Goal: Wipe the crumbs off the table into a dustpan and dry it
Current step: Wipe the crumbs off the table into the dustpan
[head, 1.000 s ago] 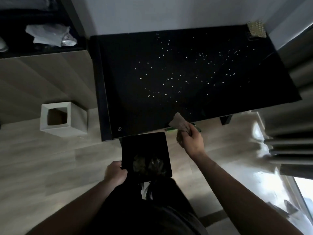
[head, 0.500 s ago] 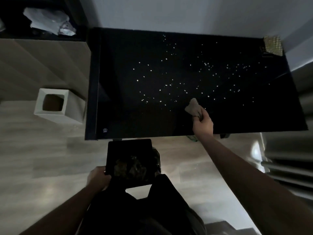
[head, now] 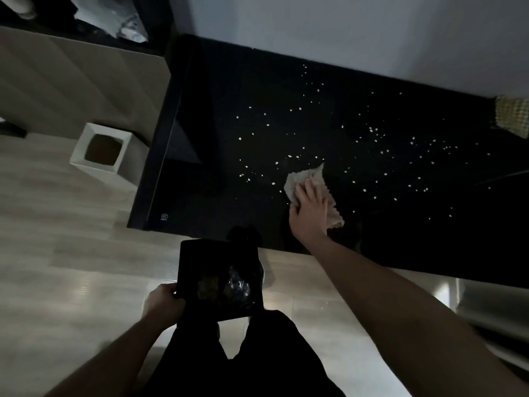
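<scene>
A black table [head: 206,213] fills the upper middle, strewn with several small white crumbs [head: 289,157]. My right hand [head: 310,210] lies flat on a pale crumpled cloth [head: 310,176] and presses it onto the tabletop near the front edge, among the crumbs. My left hand [head: 163,303] grips the left rim of a black square dustpan [head: 200,262], held below the table's front edge over the floor. Some dark scraps lie in the pan.
A white square bin [head: 86,141] stands on the wooden floor left of the table. A woven yellowish pad [head: 512,117] sits at the table's far right corner. A cabinet with clutter is at upper left; curtains hang at the right.
My right hand carried the cloth from the table's front edge onto the top and flattened it there. The dustpan stayed below the edge, drifting slightly left as my head moved.
</scene>
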